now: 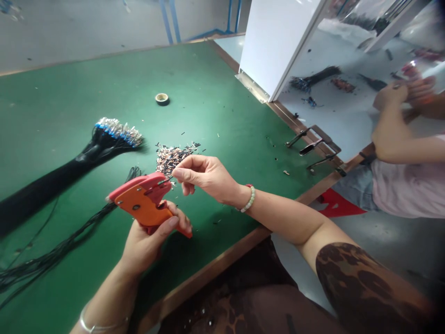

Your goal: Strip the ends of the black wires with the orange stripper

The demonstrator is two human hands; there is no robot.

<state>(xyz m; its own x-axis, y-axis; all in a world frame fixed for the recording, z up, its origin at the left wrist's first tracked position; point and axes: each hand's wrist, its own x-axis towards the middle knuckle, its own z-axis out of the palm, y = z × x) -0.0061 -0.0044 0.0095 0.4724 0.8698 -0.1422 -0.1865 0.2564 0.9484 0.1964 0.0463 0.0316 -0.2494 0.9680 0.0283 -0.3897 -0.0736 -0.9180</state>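
My left hand is wrapped round the handles of an orange and red wire stripper, its jaws turned toward my right hand. Thumb and forefinger of my right hand pinch a thin black wire, whose end reaches the stripper's jaws. Whether the jaws bite on the wire I cannot tell. Just behind lies a pile of short black and copper offcuts. A loose bundle of black wires runs left from behind the stripper.
A thick black cable bundle with blue and silver ends lies at the left. Farther back sits a tape roll. A metal clamp is fixed at the table's right edge, near a white panel. Another person's hands work at the right.
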